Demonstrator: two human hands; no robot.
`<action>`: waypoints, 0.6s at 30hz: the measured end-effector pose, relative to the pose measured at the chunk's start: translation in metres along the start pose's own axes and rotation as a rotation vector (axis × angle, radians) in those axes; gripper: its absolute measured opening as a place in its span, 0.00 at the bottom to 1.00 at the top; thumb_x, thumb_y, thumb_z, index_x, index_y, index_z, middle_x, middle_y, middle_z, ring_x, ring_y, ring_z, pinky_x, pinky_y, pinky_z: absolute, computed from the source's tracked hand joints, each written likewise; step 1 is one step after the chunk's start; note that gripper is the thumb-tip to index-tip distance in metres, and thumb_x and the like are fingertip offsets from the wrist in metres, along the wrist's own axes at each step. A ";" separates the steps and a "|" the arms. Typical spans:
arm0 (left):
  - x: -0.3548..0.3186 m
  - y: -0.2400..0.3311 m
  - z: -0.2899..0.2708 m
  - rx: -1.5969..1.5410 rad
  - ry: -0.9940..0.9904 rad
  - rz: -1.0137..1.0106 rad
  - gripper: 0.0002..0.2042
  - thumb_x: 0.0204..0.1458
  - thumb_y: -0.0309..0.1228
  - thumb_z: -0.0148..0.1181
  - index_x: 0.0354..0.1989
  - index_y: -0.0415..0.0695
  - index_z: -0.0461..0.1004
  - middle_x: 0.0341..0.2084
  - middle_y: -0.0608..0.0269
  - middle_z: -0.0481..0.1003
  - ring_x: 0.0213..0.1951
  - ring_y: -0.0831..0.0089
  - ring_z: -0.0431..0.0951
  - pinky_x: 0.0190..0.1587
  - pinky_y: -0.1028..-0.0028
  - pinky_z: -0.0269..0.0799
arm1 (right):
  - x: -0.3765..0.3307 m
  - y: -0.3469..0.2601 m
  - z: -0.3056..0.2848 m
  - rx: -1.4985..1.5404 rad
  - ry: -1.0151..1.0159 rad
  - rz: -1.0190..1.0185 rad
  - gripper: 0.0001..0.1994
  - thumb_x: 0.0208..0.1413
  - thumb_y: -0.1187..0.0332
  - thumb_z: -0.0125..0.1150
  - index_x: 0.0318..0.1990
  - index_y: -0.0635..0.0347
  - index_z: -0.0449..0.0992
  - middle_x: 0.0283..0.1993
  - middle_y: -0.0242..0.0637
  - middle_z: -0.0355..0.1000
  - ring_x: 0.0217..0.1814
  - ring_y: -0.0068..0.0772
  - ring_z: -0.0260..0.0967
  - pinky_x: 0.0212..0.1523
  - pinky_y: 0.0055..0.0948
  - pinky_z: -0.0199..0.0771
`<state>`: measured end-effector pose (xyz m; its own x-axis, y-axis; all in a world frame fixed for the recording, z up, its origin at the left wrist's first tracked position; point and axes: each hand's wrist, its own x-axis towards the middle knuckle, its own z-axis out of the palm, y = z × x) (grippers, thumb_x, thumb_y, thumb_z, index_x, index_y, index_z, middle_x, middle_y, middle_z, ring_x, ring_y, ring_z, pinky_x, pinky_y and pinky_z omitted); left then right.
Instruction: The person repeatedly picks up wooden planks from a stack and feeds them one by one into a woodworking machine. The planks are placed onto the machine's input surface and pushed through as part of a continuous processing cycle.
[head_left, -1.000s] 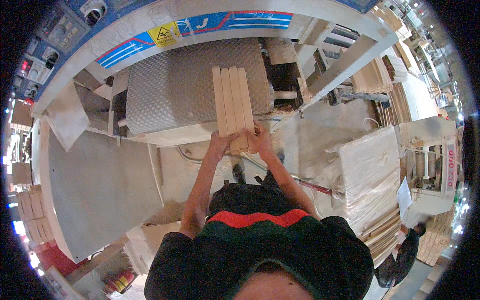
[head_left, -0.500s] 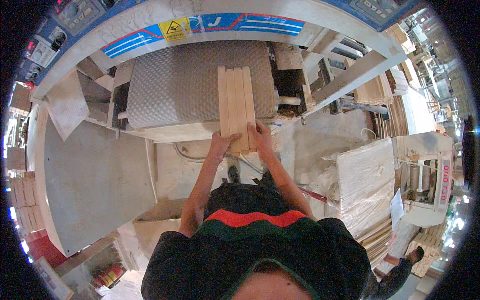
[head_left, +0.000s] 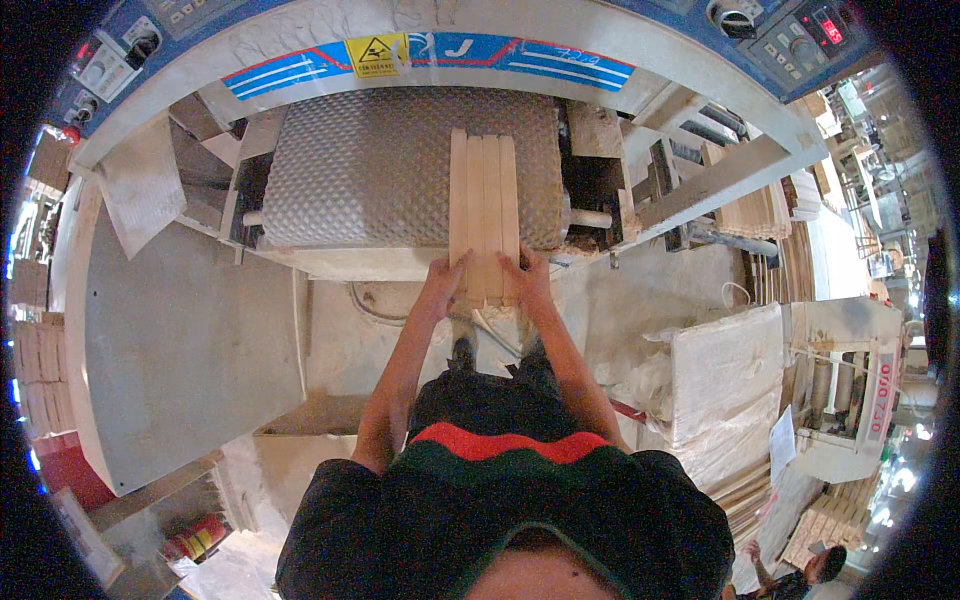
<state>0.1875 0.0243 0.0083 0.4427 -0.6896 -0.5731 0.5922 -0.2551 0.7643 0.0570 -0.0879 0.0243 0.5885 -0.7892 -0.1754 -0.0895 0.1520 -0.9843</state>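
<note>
Several pale wooden strips stand side by side in a bundle, their far ends over the bumpy conveyor belt of a machine and their near ends jutting out toward me. My left hand grips the bundle's left side near its close end. On the opposite side my right hand presses in, fingers along the rightmost strip. Both hands are closed on the strips, just in front of the belt's near edge.
The machine's frame arches over the belt, with control panels at both upper corners. A grey panel stands at left. To the right are a wrapped stack and stacked boards. Another person is at the lower right.
Both hands stay on the strips; the left thumb has drawn back from the top to the left side. The whole view has shifted slightly.
</note>
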 end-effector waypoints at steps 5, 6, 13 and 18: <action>-0.015 0.009 -0.001 -0.108 -0.091 -0.013 0.20 0.53 0.41 0.56 0.50 0.41 0.68 0.37 0.64 0.75 0.34 0.76 0.76 0.25 0.75 0.73 | 0.000 -0.002 -0.002 0.008 -0.028 0.045 0.16 0.51 0.69 0.62 0.47 0.67 0.73 0.39 0.34 0.74 0.38 0.20 0.69 0.39 0.23 0.70; -0.018 0.013 0.001 -0.133 -0.106 -0.014 0.20 0.54 0.40 0.56 0.51 0.41 0.67 0.38 0.63 0.75 0.35 0.75 0.76 0.27 0.74 0.74 | 0.001 0.000 -0.004 -0.002 -0.030 0.064 0.17 0.51 0.69 0.62 0.47 0.67 0.73 0.39 0.34 0.74 0.38 0.20 0.69 0.39 0.23 0.70; -0.015 0.013 0.005 -0.150 -0.106 0.029 0.18 0.54 0.37 0.56 0.49 0.39 0.69 0.38 0.61 0.76 0.34 0.72 0.78 0.31 0.73 0.76 | 0.019 0.025 -0.003 0.054 0.030 0.009 0.17 0.49 0.65 0.64 0.44 0.67 0.74 0.36 0.38 0.76 0.32 0.26 0.72 0.35 0.28 0.73; -0.002 0.021 0.002 0.096 -0.038 0.085 0.18 0.50 0.37 0.61 0.45 0.37 0.71 0.33 0.62 0.76 0.30 0.74 0.78 0.27 0.77 0.74 | 0.030 0.022 0.006 -0.118 0.128 -0.034 0.19 0.49 0.66 0.66 0.44 0.69 0.70 0.35 0.38 0.74 0.34 0.23 0.70 0.35 0.24 0.71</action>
<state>0.1972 0.0190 0.0261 0.4617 -0.7365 -0.4945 0.4852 -0.2570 0.8358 0.0771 -0.1045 -0.0028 0.4864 -0.8631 -0.1360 -0.1694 0.0595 -0.9837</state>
